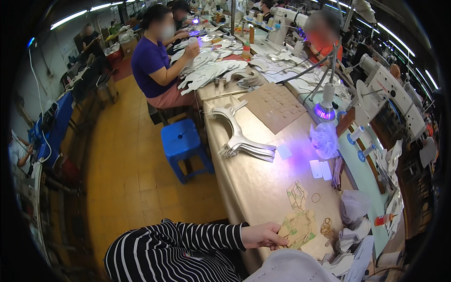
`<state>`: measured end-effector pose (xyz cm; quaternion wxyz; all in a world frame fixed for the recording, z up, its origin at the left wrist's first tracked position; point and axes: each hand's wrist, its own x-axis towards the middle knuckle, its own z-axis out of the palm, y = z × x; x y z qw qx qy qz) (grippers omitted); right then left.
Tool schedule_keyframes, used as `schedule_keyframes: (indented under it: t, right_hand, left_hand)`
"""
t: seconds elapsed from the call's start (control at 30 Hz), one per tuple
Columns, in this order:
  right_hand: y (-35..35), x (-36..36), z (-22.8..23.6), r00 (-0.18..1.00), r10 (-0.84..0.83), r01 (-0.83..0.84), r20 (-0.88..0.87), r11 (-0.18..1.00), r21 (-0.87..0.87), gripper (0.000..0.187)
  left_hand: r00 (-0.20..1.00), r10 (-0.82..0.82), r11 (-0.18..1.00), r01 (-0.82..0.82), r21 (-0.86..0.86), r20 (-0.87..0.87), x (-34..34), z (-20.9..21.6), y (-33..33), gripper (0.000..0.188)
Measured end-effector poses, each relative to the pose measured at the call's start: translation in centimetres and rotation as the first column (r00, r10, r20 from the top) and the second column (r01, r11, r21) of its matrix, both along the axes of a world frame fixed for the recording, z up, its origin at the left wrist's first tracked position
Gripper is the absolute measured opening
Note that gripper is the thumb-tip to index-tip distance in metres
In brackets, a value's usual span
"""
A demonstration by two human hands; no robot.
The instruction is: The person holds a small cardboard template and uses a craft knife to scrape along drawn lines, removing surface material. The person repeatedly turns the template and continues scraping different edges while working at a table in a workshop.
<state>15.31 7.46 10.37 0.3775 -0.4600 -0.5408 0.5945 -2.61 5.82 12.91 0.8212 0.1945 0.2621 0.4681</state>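
Observation:
My left hand (266, 235), coming out of a black-and-white striped sleeve, pinches the near left edge of a flat yellowish cut-out piece (300, 226) with green patches and thin lines. The piece lies on or just over the gold-coloured tabletop. A smaller cut-out (297, 195) of the same look touches or adjoins its far end. To the right are a thin ring (315, 198) and a small tangle of tan bands (325, 227). A pale cloth-like shape (293, 268) covers the lower edge. My right hand does not show.
A lamp (325, 107) throws violet light on the table beside white cards (320, 169). Beyond are stacked white curved pieces (242, 136) and a brown board (274, 107). A blue stool (185, 148) and a seated person (152, 61) are left; a sewing machine (387, 87) is right.

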Motion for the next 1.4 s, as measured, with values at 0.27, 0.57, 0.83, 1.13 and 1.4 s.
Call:
schedule_keyframes:
  t: [0.27, 0.57, 0.83, 1.13, 1.4]
  right_hand:
    - [0.1, 0.0, -0.3, 0.995, -0.038, 0.024, 0.095, 0.989, 0.149, 0.019]
    - [-0.3, 0.7, 0.1, 0.999, 0.017, -0.017, -0.028, 1.0, 0.015, 0.02]
    - [0.0, 0.7, -0.1, 0.99, 0.062, -0.067, -0.126, 0.997, -0.037, 0.019]
    - [0.3, -0.2, 4.6, 0.953, 0.182, -0.253, -0.241, 0.917, -0.309, 0.02]
    - [1.5, 0.8, 4.4, 0.89, 0.233, -0.439, -0.391, 0.667, -0.602, 0.024]
  left_hand:
    - [1.0, -0.023, 0.999, 0.023, -0.031, -0.013, -0.1, 1.2, 0.0, 0.019]
    - [0.998, -0.022, 0.997, 0.025, 0.068, -0.05, -0.4, 0.8, 0.2, 0.017]
    - [0.997, -0.038, 0.993, 0.045, 0.105, -0.069, -0.6, -0.1, 0.2, 0.017]
    - [0.999, -0.009, 0.997, 0.012, 0.075, -0.048, -0.9, 0.3, -0.1, 0.016]
    - [0.998, 0.003, 1.0, -0.004, -0.016, -0.07, -1.6, 0.9, -0.6, 0.018]
